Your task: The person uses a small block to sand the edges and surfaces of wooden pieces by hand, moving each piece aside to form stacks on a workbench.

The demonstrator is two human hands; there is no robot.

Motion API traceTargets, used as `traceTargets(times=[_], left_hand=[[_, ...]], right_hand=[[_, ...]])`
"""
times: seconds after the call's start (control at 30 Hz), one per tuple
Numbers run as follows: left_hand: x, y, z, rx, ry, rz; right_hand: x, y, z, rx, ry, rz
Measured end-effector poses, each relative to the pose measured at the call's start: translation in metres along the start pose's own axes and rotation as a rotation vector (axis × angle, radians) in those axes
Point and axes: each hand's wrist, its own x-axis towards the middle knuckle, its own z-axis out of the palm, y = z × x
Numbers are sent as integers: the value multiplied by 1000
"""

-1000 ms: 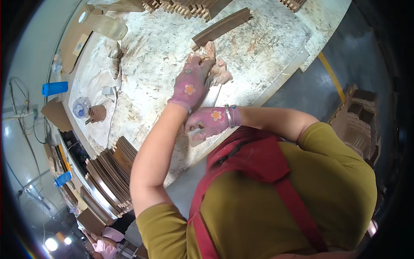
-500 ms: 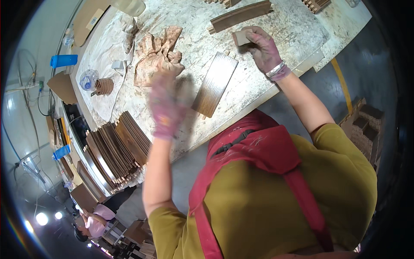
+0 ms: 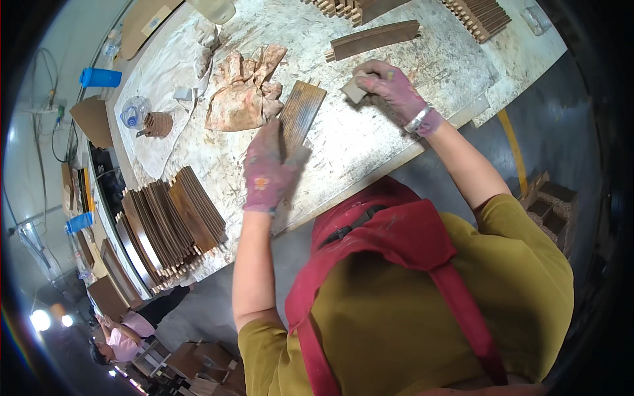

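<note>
My left hand (image 3: 265, 173), in a stained pink glove, grips the near end of a brown wooden slat (image 3: 304, 112). Its fingers run along the slat's left edge, and the thumb is at the near end. Small pegs stick out of the slat's far end. My right hand (image 3: 395, 92), gloved too, pinches a small grey sanding pad (image 3: 354, 91) between thumb and fingers, to the right of the slat and apart from it. Beyond that hand a second, curved wooden slat (image 3: 374, 40) lies on the worktable (image 3: 370, 142). A crumpled, stained cloth (image 3: 238, 99) lies just left of the held slat.
Several pegged slats (image 3: 168, 221) stand in a row at the table's left edge. More pegged pieces (image 3: 479, 18) lie at the far side. A clear bottle (image 3: 135, 112) stands at the left beside a brown ridged roll (image 3: 158, 124). Another person (image 3: 125, 336) is at lower left.
My left hand has come down onto the slat, which has shifted left toward the cloth and turned slightly. My right hand has moved a little left and nearer with the sanding pad.
</note>
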Motion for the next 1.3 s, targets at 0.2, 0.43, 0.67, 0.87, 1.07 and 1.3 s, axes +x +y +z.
traceTargets(times=[0.2,0.43,0.67,0.87,1.07,1.3], left_hand=[[-21,8,28,-1,40,10],[-29,2,32,-32,87,81],[-28,1,30,-21,74,81],[-38,18,65,124,293,294],[-49,28,86,47,270,290],[-57,29,99,98,213,209]], right_hand=[[37,6,18,-468,-17,-238],[49,21,39,-779,-4,-280],[16,-1,16,-892,-178,-92],[7,-23,11,-851,-267,-187],[43,3,121,-803,-534,-480],[42,21,178,-990,-808,-549]])
